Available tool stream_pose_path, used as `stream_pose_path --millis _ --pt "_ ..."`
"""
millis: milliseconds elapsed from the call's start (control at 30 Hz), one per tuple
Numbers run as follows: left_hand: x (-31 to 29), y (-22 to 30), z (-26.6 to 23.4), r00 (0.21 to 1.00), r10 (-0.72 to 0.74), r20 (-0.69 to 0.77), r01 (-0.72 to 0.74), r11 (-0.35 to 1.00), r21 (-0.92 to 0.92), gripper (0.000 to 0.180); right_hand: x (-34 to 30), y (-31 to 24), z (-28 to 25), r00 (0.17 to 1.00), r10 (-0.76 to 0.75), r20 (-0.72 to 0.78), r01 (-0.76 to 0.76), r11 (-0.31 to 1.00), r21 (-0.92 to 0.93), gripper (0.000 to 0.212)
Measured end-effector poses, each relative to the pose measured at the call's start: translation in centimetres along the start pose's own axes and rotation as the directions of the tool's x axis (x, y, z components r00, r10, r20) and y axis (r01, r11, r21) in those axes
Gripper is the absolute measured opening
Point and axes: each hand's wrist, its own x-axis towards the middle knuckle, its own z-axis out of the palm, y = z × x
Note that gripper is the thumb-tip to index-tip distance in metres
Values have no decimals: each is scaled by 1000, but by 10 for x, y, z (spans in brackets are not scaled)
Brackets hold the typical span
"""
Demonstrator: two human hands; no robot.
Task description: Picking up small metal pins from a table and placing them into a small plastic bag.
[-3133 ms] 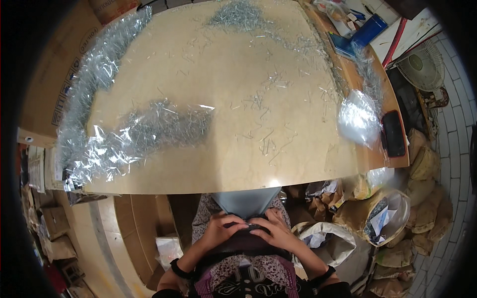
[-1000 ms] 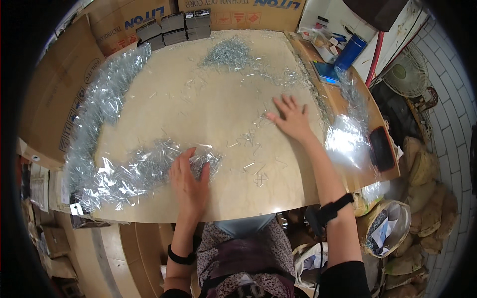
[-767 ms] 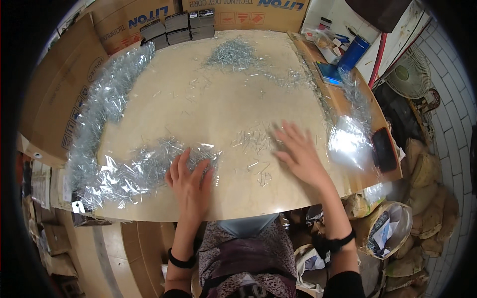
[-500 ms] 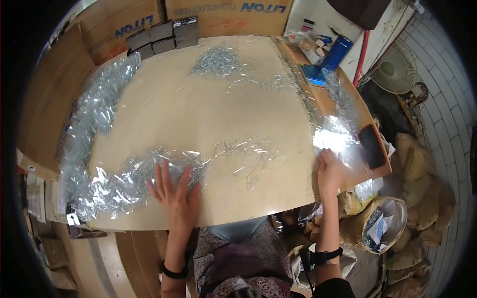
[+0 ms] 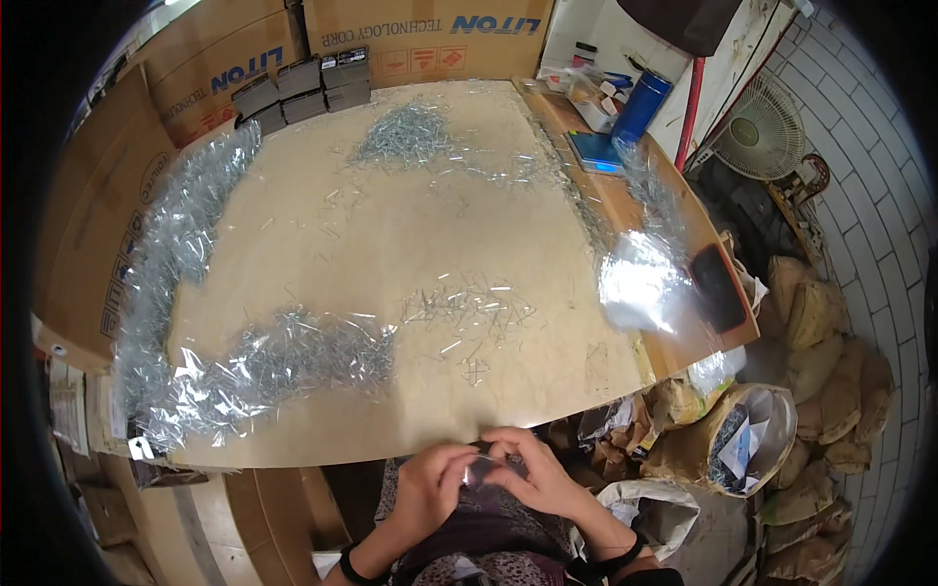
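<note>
Brown cardboard boxes [image 5: 83, 225] wall off the far left as I look down through the head camera from my remote seat, shiny clear packets [image 5: 186, 230] banked beside them along the edge of the table [image 5: 391, 244]. Dark stacked bundles [image 5: 308, 88] stand at the back left, while another bank of packets [image 5: 313, 356] spreads across the near left. Loose metallic pieces [image 5: 404, 134] lie heaped at the back, with a thinner scatter [image 5: 469, 308] nearer the front. Just off the front edge, the left hand [image 5: 430, 488] has thumb and forefinger drawn together on the clear film [image 5: 480, 471], which sits between the two hands, above the lap. The right hand [image 5: 539, 479] curls toward it, thumb close to the film's right side; whether its fingertips pinch it, I cannot tell. I judge the film light, limp and slippery, apt to cling to itself and tear under a hard pull, so I would favour a gentle fingertip pinch at opposite edges. Farther right, a blue flat device [image 5: 596, 152], a glossy heap of clear bags [image 5: 640, 278], a blue cylinder [image 5: 643, 105] and a dark phone [image 5: 718, 288] share the side board, with an open sack [image 5: 684, 459] below and a fan [image 5: 767, 137] beyond
</note>
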Motion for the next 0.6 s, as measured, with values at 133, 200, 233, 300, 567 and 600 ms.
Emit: stream_pose_path --millis 133,200,233,300,567,600 --pt "-31 -21 -5 952 -300 62 292 826 -482 19 -14 7 9 994 103 -24 -103 995 -15 21" --pt "-41 -24 -5 975 -220 26 213 898 -385 31 -17 10 11 996 64 -55 -66 997 -47 13" --pt "-38 -19 -2 990 -135 -28 121 945 -303 35 -17 13 11 998 24 -58 -29 996 -86 10" --pt "-39 -13 3 992 -108 -59 92 969 -229 40 -19 22 11 998 -54 -14 50 980 -191 9" --pt "-56 -31 0 957 -282 67 283 959 4 12 -30 20 29 972 222 72 -223 975 1 5" --pt "-55 -25 3 952 -305 22 306 949 -73 13 -32 26 29 986 159 53 -155 986 -68 5"
